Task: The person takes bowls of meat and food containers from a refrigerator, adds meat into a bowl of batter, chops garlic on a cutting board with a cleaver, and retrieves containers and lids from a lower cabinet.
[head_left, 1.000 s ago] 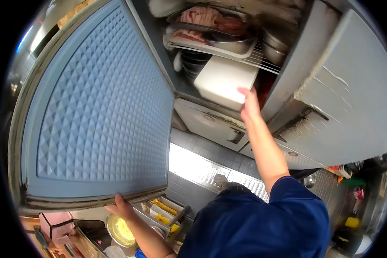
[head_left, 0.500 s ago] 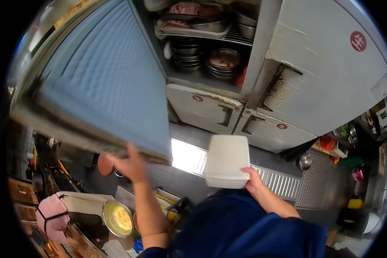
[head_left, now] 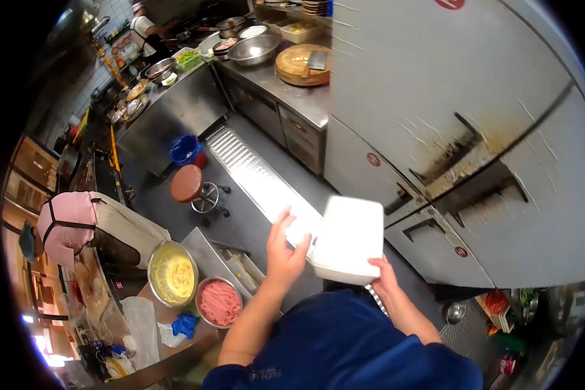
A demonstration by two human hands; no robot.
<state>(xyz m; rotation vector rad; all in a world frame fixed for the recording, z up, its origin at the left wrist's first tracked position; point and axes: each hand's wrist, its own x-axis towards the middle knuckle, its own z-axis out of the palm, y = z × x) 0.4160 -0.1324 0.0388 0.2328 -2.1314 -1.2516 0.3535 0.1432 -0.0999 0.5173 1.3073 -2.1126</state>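
My right hand point(head_left: 386, 279) grips a white rectangular plastic container point(head_left: 351, 237) by its right side, in front of my body. What the container holds, if anything, cannot be made out. To its left, my left hand point(head_left: 286, 257) is raised with its fingers apart and nothing in them; a small gap seems to separate it from the container. Just ahead on the right stands a tall pale refrigerator point(head_left: 390, 78) with its doors shut and dark worn handles.
A steel counter point(head_left: 305, 107) bears a round chopping board point(head_left: 299, 71) with a cleaver. A stool point(head_left: 187, 184) and blue-lined bin point(head_left: 186, 149) stand on the floor. At left a person in pink point(head_left: 71, 221) bends near bowls of yellow mixture point(head_left: 177, 276) and pink meat point(head_left: 220, 302).
The refrigerator door that stood open has swung shut, and my left hand has come off it towards the container. My view has turned left; my right hand still holds the container.
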